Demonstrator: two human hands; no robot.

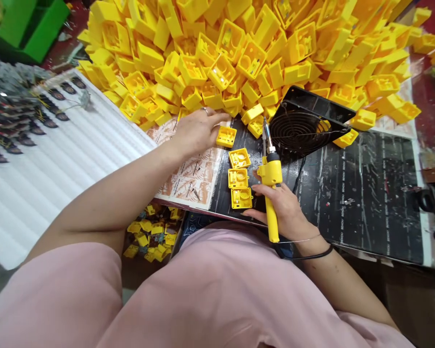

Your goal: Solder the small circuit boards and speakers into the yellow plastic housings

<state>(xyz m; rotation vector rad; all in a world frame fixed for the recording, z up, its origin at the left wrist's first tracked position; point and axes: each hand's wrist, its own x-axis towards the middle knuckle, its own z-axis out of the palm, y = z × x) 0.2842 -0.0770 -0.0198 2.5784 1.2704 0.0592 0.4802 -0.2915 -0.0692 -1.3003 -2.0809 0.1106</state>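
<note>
My right hand (284, 209) is wrapped round a yellow soldering gun (271, 181), whose metal tip points up and away from me. At the edge of the heap of yellow plastic housings (221, 72), my left hand (199, 129) reaches out with its fingers stretched and apart. Its thumb is at the left side of one open housing (226, 137); whether it touches cannot be made out. Below that, three more open housings (238, 178) stand in a column, hollow sides up, just left of the soldering gun.
Behind the soldering gun a black fan (299, 128) leans against the heap. White foam sheet (105, 140) at left bears small dark round parts with wires (32, 128). A green bin (39, 29) stands far left. Below the table edge is a box of yellow pieces (154, 234).
</note>
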